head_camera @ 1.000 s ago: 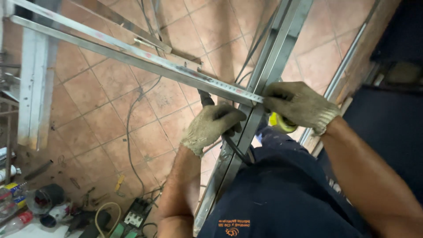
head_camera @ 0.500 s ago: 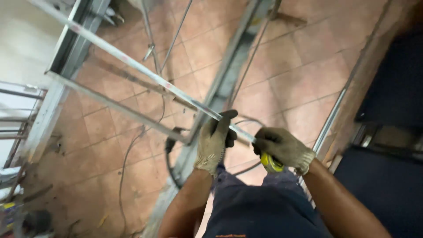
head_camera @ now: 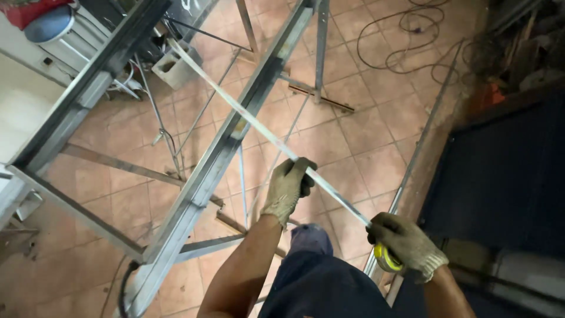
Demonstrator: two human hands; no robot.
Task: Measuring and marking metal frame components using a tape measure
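Note:
My left hand (head_camera: 289,187), in a worn knit glove, is closed around the blade of a tape measure (head_camera: 247,121) that runs as a long pale strip up and to the left over the tiled floor. My right hand (head_camera: 406,242), also gloved, grips the yellow tape measure case (head_camera: 386,259) at the blade's near end. The blade stretches towards a grey concrete block (head_camera: 175,68) near the top left. A long steel channel beam (head_camera: 226,144) of a metal frame crosses diagonally under the blade.
The steel frame (head_camera: 88,88) has several bars and thin rods spread over the terracotta tile floor (head_camera: 376,135). A coiled cable (head_camera: 406,29) lies at the top right. A dark panel (head_camera: 506,171) fills the right side. My dark trousers (head_camera: 318,282) show below.
The view has swung upward and left along the frame. The tape blade is drawn out much longer, and my hands have moved apart along it.

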